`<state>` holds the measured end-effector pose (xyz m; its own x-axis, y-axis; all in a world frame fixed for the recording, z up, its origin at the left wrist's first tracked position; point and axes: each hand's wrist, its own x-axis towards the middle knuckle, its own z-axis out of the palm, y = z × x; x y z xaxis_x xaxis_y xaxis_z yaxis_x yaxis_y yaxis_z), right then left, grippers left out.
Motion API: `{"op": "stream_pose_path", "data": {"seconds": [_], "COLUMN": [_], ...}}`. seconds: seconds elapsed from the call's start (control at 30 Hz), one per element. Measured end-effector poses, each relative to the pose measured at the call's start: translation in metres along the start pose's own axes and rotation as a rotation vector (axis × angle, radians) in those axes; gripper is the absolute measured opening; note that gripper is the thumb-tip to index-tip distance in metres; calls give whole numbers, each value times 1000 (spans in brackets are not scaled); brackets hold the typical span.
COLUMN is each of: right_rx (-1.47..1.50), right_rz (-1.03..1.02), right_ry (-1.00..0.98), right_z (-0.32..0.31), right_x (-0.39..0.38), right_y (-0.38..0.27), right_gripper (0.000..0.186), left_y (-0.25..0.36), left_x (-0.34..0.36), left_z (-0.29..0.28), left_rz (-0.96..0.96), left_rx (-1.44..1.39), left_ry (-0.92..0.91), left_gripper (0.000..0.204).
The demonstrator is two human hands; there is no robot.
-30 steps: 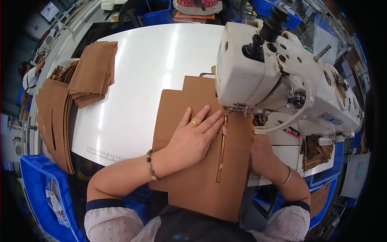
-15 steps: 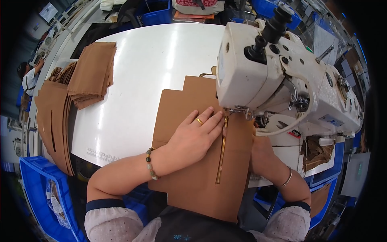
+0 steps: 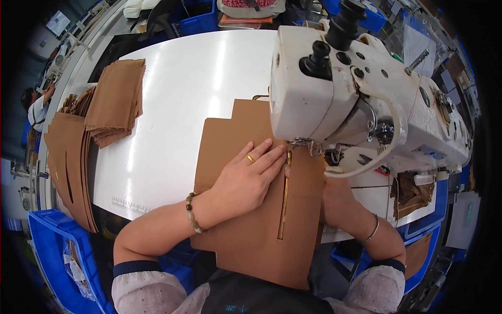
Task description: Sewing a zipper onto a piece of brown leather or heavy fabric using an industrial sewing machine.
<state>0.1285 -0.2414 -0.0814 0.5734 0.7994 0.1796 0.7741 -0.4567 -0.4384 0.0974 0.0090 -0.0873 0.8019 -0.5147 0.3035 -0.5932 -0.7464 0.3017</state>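
A flat brown panel (image 3: pixel 251 230) with stepped corners lies under the head of a white sewing machine (image 3: pixel 324 89). A gold-toothed zipper (image 3: pixel 284 204) shows in a long narrow slot in it. My left hand (image 3: pixel 246 178) rests flat on the panel left of the slot, fingers stretched toward the presser foot (image 3: pixel 301 142). It is open and wears a gold ring. At the panel's right edge is my right hand (image 3: pixel 337 201), below the machine's curved white guard. Its fingers are hidden by the panel and the machine, so their grip does not show.
On the left lie a stack of brown rectangular pieces (image 3: pixel 116 99) and a pile of slotted brown panels (image 3: pixel 68 162). A blue crate (image 3: pixel 42 222) stands at lower left. Red-handled snips (image 3: pixel 383 170) and brown scraps (image 3: pixel 410 196) are right of the machine. A co-worker (image 3: pixel 37 107) is at far left.
The whole view has shifted slightly, so the machine appears a little farther left. Both hands and the brown panel keep nearly the same places beside the presser foot.
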Motion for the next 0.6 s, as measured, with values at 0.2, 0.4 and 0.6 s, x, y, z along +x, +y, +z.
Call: {"op": "stream_pose_path", "data": {"seconds": [0.2,0.4,0.6], "right_rx": [26,-41,-88], "right_rz": [11,-49,-54], "right_ry": [17,84,66], "right_z": [1,5,-5], "right_x": [1,0,2], "right_y": [0,3,7], "right_gripper": [68,58,48], "left_y": [2,4,4], "left_x": [1,5,7], "left_z": [-1,-6,-10], "left_rz": [-10,-2,20], "left_rx": [1,84,149], "left_ry": [-1,-27,-101], "left_gripper": [55,47,43]}}
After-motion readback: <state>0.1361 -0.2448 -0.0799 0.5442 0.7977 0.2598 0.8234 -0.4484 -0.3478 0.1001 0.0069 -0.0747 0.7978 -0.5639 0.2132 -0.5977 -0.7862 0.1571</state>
